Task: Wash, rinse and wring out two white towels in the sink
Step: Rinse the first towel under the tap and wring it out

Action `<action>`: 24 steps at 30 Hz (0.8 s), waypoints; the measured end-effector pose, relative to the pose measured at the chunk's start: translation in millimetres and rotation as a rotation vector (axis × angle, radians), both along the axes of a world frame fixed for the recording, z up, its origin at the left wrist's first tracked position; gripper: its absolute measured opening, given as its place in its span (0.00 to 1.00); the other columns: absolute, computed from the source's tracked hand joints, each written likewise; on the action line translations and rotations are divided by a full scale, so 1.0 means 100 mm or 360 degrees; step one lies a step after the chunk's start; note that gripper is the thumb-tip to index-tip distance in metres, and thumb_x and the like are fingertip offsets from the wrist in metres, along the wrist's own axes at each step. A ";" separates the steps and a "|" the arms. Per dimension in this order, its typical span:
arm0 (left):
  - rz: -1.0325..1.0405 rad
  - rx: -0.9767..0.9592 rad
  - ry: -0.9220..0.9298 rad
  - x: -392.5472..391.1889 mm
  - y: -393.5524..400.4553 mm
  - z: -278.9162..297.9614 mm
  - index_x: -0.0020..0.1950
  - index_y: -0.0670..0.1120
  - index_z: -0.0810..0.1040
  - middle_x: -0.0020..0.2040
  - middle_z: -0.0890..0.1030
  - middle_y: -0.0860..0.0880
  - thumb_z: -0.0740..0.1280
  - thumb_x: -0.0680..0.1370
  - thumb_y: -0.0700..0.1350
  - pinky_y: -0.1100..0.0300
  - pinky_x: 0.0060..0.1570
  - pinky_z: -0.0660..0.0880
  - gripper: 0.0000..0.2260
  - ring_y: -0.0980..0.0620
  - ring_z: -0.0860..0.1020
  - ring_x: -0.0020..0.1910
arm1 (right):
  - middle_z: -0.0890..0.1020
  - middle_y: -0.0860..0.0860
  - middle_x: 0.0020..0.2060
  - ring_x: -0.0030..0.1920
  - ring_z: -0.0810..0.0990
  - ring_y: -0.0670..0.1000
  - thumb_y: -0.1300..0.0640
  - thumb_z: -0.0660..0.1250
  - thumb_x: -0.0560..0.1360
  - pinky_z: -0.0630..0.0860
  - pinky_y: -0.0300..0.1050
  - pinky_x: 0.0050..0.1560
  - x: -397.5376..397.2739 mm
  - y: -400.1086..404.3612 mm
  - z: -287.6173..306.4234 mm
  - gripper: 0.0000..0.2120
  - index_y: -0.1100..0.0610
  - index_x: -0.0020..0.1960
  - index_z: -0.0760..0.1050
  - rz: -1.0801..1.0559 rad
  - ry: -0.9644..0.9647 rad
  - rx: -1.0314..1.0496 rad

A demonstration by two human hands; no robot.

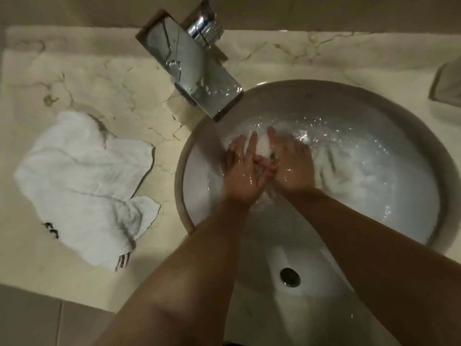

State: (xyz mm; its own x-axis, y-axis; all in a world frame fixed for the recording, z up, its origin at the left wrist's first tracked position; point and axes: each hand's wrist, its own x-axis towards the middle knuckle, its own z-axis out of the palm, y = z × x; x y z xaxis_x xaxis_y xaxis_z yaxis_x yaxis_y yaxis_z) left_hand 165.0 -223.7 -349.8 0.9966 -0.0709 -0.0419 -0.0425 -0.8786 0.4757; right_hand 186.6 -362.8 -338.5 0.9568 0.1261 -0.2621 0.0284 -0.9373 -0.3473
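Observation:
One white towel (354, 171) lies soaked in the water of the round white sink (409, 126), mostly right of my hands. A bunched part of it (262, 146) rises between them under the faucet spout. My left hand (240, 171) holds this bunch from the left, fingers pointing away from me. From the right, my right hand (293, 163) grips it, and the two hands meet at the thumbs. The second white towel (82, 181) lies crumpled on the marble counter (124, 78) left of the sink.
A chrome faucet (197, 63) reaches over the sink's back-left rim. The overflow hole (289, 277) sits in the near wall of the basin. Part of a pale object (446, 83) shows at the right edge of the counter.

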 end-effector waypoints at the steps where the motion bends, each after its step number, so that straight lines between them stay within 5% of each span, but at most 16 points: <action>1: 0.0085 -0.0082 0.0093 0.01 -0.04 -0.01 0.79 0.45 0.60 0.75 0.68 0.42 0.50 0.76 0.71 0.45 0.73 0.60 0.40 0.41 0.65 0.74 | 0.72 0.57 0.69 0.68 0.71 0.58 0.34 0.55 0.79 0.61 0.52 0.69 0.03 0.05 -0.03 0.33 0.50 0.78 0.60 -0.0062 -0.0007 0.0041; 5: 0.0211 -0.0137 0.0074 0.10 -0.05 0.01 0.77 0.44 0.65 0.62 0.76 0.40 0.57 0.71 0.72 0.49 0.64 0.71 0.44 0.41 0.75 0.62 | 0.82 0.55 0.57 0.59 0.78 0.58 0.36 0.55 0.79 0.66 0.51 0.64 0.10 0.16 -0.03 0.26 0.52 0.68 0.70 -0.0108 -0.0068 0.0023; 9: 0.0219 -0.0062 0.0019 0.30 -0.02 0.01 0.62 0.41 0.78 0.53 0.81 0.38 0.62 0.74 0.64 0.51 0.54 0.74 0.30 0.38 0.79 0.52 | 0.84 0.59 0.50 0.54 0.81 0.61 0.40 0.52 0.82 0.70 0.50 0.60 0.20 0.20 -0.03 0.23 0.53 0.65 0.74 -0.0241 0.0023 -0.0110; 12: 0.0213 0.0024 -0.0115 0.38 -0.05 0.04 0.50 0.44 0.81 0.45 0.82 0.42 0.60 0.78 0.59 0.54 0.47 0.75 0.20 0.42 0.80 0.44 | 0.83 0.63 0.36 0.40 0.83 0.64 0.47 0.52 0.81 0.79 0.53 0.43 0.27 0.22 -0.02 0.23 0.61 0.53 0.80 -0.0219 -0.0148 -0.0181; 15: 0.0131 0.0030 0.0009 0.47 -0.03 0.07 0.43 0.45 0.81 0.39 0.82 0.44 0.55 0.79 0.53 0.58 0.38 0.72 0.19 0.43 0.80 0.38 | 0.83 0.64 0.45 0.48 0.82 0.64 0.48 0.49 0.84 0.77 0.53 0.48 0.32 0.22 0.06 0.25 0.63 0.54 0.79 -0.0124 0.0091 -0.0308; 18: -0.0001 0.0054 0.0010 0.58 0.00 0.13 0.36 0.44 0.79 0.32 0.80 0.44 0.57 0.78 0.50 0.58 0.34 0.70 0.17 0.44 0.79 0.32 | 0.82 0.62 0.50 0.53 0.80 0.63 0.44 0.46 0.83 0.73 0.51 0.53 0.34 0.16 0.10 0.28 0.61 0.57 0.77 -0.0106 0.0206 -0.0088; 24: -0.0227 0.0070 0.0597 0.58 0.16 0.36 0.45 0.48 0.72 0.47 0.80 0.43 0.56 0.84 0.49 0.57 0.43 0.65 0.11 0.44 0.78 0.48 | 0.82 0.59 0.53 0.56 0.78 0.60 0.39 0.47 0.83 0.71 0.52 0.57 0.21 0.00 0.26 0.27 0.57 0.60 0.76 -0.0108 0.0542 0.0377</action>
